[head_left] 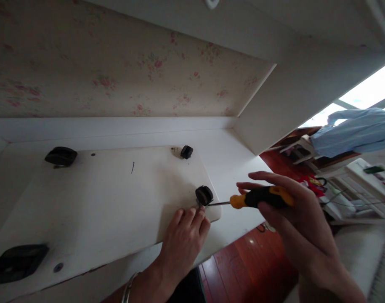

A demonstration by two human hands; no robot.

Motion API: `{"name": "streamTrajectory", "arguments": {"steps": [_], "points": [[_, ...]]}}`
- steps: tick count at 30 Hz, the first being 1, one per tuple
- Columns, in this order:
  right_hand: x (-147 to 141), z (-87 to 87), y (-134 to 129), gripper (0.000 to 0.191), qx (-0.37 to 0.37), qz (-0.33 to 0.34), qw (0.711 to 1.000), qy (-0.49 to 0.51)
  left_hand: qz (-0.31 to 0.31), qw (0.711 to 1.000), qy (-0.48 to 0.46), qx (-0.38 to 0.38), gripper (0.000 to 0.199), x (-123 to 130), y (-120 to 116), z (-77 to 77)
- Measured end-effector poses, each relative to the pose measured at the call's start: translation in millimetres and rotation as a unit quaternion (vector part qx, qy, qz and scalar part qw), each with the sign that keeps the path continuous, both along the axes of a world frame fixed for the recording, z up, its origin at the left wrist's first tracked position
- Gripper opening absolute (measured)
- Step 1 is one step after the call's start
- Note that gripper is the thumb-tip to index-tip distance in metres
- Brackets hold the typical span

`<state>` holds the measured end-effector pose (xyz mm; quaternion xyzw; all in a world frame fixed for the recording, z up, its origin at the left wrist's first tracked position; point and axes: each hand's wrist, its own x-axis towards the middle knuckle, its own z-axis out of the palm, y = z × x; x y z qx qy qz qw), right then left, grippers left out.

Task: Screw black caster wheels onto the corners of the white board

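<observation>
A white board (pixel 116 198) lies flat with several black caster wheels on its upper face. My right hand (pixel 301 214) is closed around the yellow-and-black handle of a screwdriver (pixel 253 198), thumb below and fingers above. The metal shaft points left, and its tip meets the foot of the near right caster wheel (pixel 204 195). Beside that foot is my left hand (pixel 187 231), fingers bent and close together, fingertips against the caster's base. Whatever lies under those fingertips is hidden. A second caster wheel (pixel 186 152) stands farther back on the same end.
Two larger black fittings, one behind (pixel 61 156) and one in front (pixel 18 263), sit on the board's left end. Underneath is a white ledge (pixel 230 147) with an upright side panel (pixel 274 92). A person in a light blue shirt (pixel 353 130) is at far right, beyond the wooden floor (pixel 242 265).
</observation>
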<state>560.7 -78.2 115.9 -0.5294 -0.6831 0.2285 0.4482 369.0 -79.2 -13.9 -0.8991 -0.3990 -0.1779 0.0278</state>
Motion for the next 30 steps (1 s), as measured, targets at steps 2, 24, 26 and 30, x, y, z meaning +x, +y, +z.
{"name": "streamTrajectory", "arguments": {"steps": [2,24,26,30], "points": [[-1.5,7.0,6.3,0.042,0.033,0.014,0.994,-0.105,0.0,1.0,-0.002,-0.003,0.015,-0.2,0.4,0.6],[-1.1,31.2,12.6,0.046,0.096,0.004,0.949,-0.301,-0.018,0.999,-0.003,0.037,0.016,-0.5,-5.8,-5.0],[-1.2,32.3,11.7,0.053,0.046,0.021,0.954,-0.297,-0.006,0.999,0.005,0.032,0.015,1.3,-7.5,-4.4],[-1.2,33.5,8.4,0.048,0.061,0.034,0.954,-0.29,0.006,0.999,0.02,0.028,0.016,5.9,-12.0,-3.6]]}}
